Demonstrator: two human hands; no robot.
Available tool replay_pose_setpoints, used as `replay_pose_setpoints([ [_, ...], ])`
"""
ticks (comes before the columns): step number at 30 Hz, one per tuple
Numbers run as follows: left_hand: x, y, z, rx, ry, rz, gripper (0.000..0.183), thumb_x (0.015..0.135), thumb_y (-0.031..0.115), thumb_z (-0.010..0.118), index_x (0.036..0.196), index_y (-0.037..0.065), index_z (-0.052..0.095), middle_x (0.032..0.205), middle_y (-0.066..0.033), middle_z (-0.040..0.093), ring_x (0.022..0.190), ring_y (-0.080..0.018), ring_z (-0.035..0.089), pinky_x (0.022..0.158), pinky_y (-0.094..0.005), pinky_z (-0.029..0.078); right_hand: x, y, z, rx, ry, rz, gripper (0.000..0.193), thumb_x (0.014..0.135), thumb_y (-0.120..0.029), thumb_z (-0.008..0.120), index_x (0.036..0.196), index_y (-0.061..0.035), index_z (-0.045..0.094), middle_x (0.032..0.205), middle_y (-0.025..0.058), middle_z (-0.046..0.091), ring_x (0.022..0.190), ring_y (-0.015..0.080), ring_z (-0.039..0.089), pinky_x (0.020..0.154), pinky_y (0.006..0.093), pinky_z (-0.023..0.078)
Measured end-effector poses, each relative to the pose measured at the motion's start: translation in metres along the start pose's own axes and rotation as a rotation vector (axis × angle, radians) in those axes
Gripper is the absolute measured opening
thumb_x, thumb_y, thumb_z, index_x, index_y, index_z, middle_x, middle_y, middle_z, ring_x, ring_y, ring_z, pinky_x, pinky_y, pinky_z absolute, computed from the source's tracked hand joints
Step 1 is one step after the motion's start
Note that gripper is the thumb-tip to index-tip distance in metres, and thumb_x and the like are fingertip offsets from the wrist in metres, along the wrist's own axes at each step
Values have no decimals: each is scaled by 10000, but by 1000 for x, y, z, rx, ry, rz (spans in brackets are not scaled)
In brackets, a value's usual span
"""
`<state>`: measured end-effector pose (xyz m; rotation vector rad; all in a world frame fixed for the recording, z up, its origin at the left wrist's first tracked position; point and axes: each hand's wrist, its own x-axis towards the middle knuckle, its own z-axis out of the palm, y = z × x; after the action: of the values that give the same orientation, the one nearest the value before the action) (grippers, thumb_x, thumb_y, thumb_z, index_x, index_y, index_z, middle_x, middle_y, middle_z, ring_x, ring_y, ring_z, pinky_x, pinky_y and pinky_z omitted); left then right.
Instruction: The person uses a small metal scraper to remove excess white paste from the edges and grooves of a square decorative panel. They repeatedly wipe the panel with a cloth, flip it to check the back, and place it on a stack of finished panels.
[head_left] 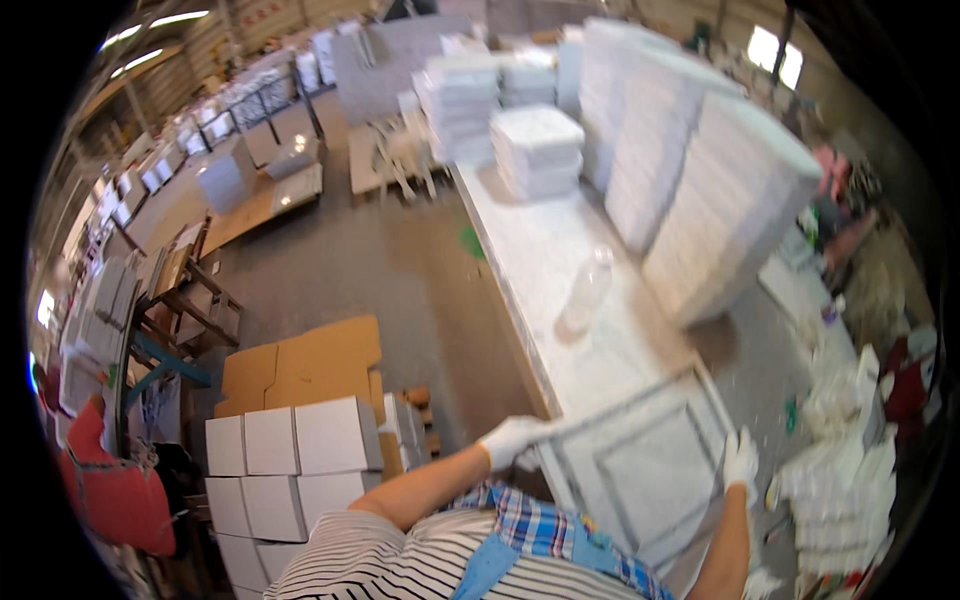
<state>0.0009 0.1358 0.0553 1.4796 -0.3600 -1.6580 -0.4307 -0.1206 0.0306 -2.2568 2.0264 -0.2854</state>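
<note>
My left hand (pixel 515 440), in a white glove, grips the left edge of a square white marble-look panel (pixel 655 455) with dark grey border lines. On the panel's right edge, my right hand (pixel 740 458), also gloved, holds the opposite side. The panel lies tilted in front of my body, its far edge by the near end of a long white worktable (pixel 545 255). The undersides of both hands are hidden.
A clear plastic bottle (pixel 586 295) stands on the worktable near tall white stacks (pixel 735 205) and a lower stack (pixel 538 150). White boxes (pixel 340 436) and flattened cardboard (pixel 310 362) are at my left. White bundled material (pixel 840 490) lies at right.
</note>
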Motion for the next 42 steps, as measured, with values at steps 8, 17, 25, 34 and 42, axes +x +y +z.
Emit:
replay_pose_setpoints([
  [8,17,-12,4,280,52,133,592,895,525,649,1096,-31,657,884,-85,617,709,-168,604,568,-323,562,-2,-21,5,40,98,85,446,950,-451,497,1093,-75,689,1050,228,654,1009,420,608,869,505,472],
  [17,10,-9,3,335,18,135,432,914,433,642,962,4,630,771,-74,542,656,-154,571,504,-326,539,-2,-15,10,56,105,103,448,916,-459,519,1018,-70,715,1010,242,662,981,414,630,862,491,479],
  [25,-4,-16,-7,496,19,136,562,912,483,587,1102,-44,628,875,-149,634,729,-215,636,589,-350,527,-12,-29,1,-15,-19,95,404,944,-435,567,1082,-81,702,1061,193,668,1005,361,635,870,464,498],
  [34,-6,-10,-18,589,-85,-12,565,900,517,558,1020,-23,671,777,-129,648,527,-210,576,449,-350,444,-16,-21,21,0,101,44,389,953,-391,521,1103,-70,680,1020,235,650,967,414,617,843,499,477],
  [42,12,36,24,1189,95,270,709,884,604,475,1016,-54,704,991,-274,697,924,-409,684,815,-465,520,-112,-87,-51,-77,113,113,587,997,-413,504,1467,-65,457,1471,207,470,1373,352,415,1144,427,327],
])
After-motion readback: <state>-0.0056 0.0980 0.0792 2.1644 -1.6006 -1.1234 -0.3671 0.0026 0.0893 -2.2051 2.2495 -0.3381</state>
